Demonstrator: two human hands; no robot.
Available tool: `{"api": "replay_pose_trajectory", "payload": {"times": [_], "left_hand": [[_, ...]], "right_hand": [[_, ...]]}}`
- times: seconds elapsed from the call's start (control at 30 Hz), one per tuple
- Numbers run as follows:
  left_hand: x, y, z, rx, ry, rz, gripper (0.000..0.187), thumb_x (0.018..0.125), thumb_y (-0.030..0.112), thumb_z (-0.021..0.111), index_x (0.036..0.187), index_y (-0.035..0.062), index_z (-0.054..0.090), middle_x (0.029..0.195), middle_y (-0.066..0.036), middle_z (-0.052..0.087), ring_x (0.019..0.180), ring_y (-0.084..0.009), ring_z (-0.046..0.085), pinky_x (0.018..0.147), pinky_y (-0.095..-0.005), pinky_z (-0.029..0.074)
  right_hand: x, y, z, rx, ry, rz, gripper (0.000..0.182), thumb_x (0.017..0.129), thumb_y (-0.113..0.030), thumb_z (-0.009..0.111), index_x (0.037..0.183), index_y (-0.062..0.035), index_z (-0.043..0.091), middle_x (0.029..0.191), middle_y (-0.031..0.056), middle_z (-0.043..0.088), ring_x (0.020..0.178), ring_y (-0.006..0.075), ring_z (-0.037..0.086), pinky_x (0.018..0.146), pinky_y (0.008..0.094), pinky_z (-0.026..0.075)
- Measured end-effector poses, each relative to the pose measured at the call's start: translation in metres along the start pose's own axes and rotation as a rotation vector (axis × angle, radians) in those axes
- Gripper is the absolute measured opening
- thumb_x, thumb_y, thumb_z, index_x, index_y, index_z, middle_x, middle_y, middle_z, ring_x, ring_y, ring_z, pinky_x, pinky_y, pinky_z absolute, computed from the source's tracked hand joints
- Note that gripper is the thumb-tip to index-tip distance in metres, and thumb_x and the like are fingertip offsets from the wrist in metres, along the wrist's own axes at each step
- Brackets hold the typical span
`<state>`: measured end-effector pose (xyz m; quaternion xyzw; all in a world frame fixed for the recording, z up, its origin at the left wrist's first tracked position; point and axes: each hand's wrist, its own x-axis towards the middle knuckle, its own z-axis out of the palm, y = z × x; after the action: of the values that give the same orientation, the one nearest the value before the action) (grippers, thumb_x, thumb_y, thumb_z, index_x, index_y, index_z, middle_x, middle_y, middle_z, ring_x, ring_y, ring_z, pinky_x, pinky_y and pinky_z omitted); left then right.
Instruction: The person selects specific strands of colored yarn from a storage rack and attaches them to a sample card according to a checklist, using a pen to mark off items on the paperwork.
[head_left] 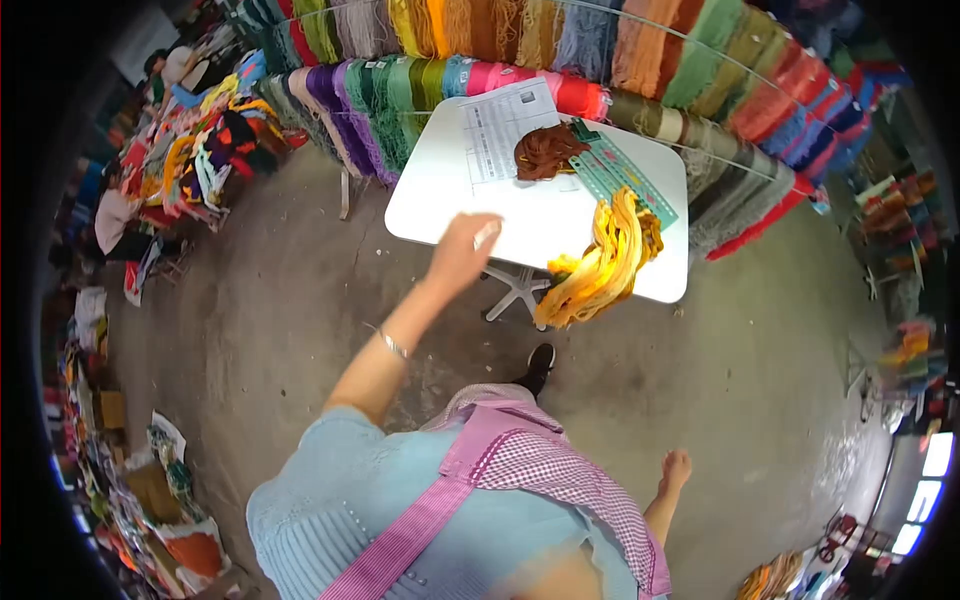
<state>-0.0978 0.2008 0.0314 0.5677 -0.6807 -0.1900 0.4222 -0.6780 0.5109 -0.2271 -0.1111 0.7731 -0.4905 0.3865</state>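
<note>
My left hand [465, 252] reaches over the near left edge of the white table [430, 205], its fingers curled around a small white piece [486, 235] that I cannot identify. To its right, a yellow and gold yarn bundle [605, 260] hangs over the table's front edge. Farther back lie a reddish-brown yarn bundle [546, 152], a green perforated card [620, 175] and a printed paper sheet [500, 125]. Low at my right side, away from the table, my right hand [676, 470] is loosely closed, with nothing visible in it.
Racks of coloured yarn skeins [500, 30] stand right behind the table. The table's legs [515, 295] spread over the concrete floor [270, 290]. At the left, people sit near a heap of mixed yarn [215, 140]. Boxes and bundles line the lower left.
</note>
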Motion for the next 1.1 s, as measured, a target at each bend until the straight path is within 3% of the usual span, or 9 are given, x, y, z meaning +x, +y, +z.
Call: {"api": "replay_pose_trajectory", "payload": {"times": [0.03,0.1,0.23,0.3,0.63,0.83,0.9,1.0,1.1], "left_hand": [[0.033,-0.029,0.006,0.176,0.122,0.169,0.022,0.087,0.018,0.060,0.103,0.0048,0.066,0.104,-0.013,0.065,0.096,-0.0323,0.056,0.086,-0.0407,0.044],[0.098,-0.053,0.011,0.315,0.199,0.172,0.026,0.087,0.020,0.060,0.107,0.0037,0.064,0.104,-0.016,0.060,0.098,-0.0342,0.053,0.086,-0.0421,0.044],[0.183,-0.100,0.038,0.507,0.195,-0.032,0.035,0.085,0.022,0.062,0.114,0.0027,0.060,0.102,-0.018,0.054,0.098,-0.0353,0.050,0.084,-0.0425,0.046],[0.200,-0.117,0.049,0.531,0.208,-0.046,0.037,0.084,0.022,0.063,0.116,0.0032,0.059,0.102,-0.017,0.053,0.098,-0.0350,0.050,0.083,-0.0424,0.046],[0.212,-0.129,0.057,0.693,0.208,-0.039,0.041,0.083,0.025,0.064,0.118,0.0041,0.058,0.103,-0.015,0.051,0.094,-0.0326,0.053,0.076,-0.0415,0.049],[0.211,-0.124,0.061,0.694,0.247,-0.062,0.040,0.081,0.025,0.064,0.115,0.0043,0.058,0.099,-0.015,0.051,0.089,-0.0328,0.055,0.073,-0.0420,0.049],[0.215,-0.123,0.060,0.658,0.167,-0.165,0.037,0.080,0.021,0.063,0.111,0.0030,0.058,0.097,-0.017,0.053,0.090,-0.0345,0.055,0.074,-0.0434,0.048],[0.220,-0.132,0.067,0.645,0.200,-0.142,0.038,0.076,0.016,0.063,0.112,0.0025,0.059,0.102,-0.019,0.058,0.101,-0.0368,0.055,0.081,-0.0459,0.050],[0.222,-0.099,0.050,0.580,0.131,-0.224,0.029,0.081,0.020,0.061,0.103,0.0018,0.059,0.109,-0.021,0.053,0.102,-0.0389,0.053,0.083,-0.0479,0.048]], "right_hand": [[0.016,-0.013,0.018,-0.007,-0.059,-0.015,0.011,0.091,-0.017,0.061,0.093,-0.0061,0.060,0.077,0.0041,0.061,0.063,0.0115,0.056,0.059,0.0241,0.049],[0.038,-0.022,0.061,-0.099,-0.221,-0.055,0.017,0.092,-0.019,0.059,0.102,-0.0058,0.059,0.083,0.0048,0.062,0.069,0.0124,0.059,0.060,0.0244,0.050],[0.019,-0.050,0.118,-0.732,-0.651,-0.038,0.018,0.089,-0.017,0.062,0.099,-0.0027,0.060,0.084,0.0054,0.065,0.074,0.0135,0.060,0.064,0.0294,0.049],[0.030,-0.038,0.124,-0.768,-0.739,0.071,0.017,0.088,-0.016,0.061,0.097,-0.0007,0.061,0.082,0.0053,0.065,0.071,0.0136,0.058,0.064,0.0300,0.047],[0.100,-0.115,0.108,-0.842,-0.495,0.217,0.017,0.088,-0.017,0.061,0.092,-0.0003,0.061,0.078,0.0064,0.064,0.070,0.0138,0.058,0.061,0.0298,0.047],[0.164,-0.150,0.146,-0.510,-0.492,0.194,0.019,0.087,-0.019,0.064,0.096,-0.0020,0.062,0.080,0.0085,0.067,0.068,0.0184,0.063,0.061,0.0323,0.050],[0.172,-0.192,0.168,-1.074,-0.715,-0.223,0.021,0.086,-0.019,0.065,0.100,-0.0039,0.063,0.081,0.0113,0.068,0.071,0.0218,0.065,0.065,0.0338,0.051],[0.172,-0.290,0.210,-1.330,-0.675,-0.517,0.026,0.088,-0.025,0.064,0.103,-0.0029,0.063,0.085,0.0082,0.068,0.077,0.0175,0.065,0.067,0.0346,0.051],[0.144,-0.411,0.258,-0.881,-0.443,-0.870,0.022,0.088,-0.022,0.062,0.099,-0.0024,0.066,0.085,0.0110,0.067,0.076,0.0205,0.064,0.070,0.0333,0.050]]}}
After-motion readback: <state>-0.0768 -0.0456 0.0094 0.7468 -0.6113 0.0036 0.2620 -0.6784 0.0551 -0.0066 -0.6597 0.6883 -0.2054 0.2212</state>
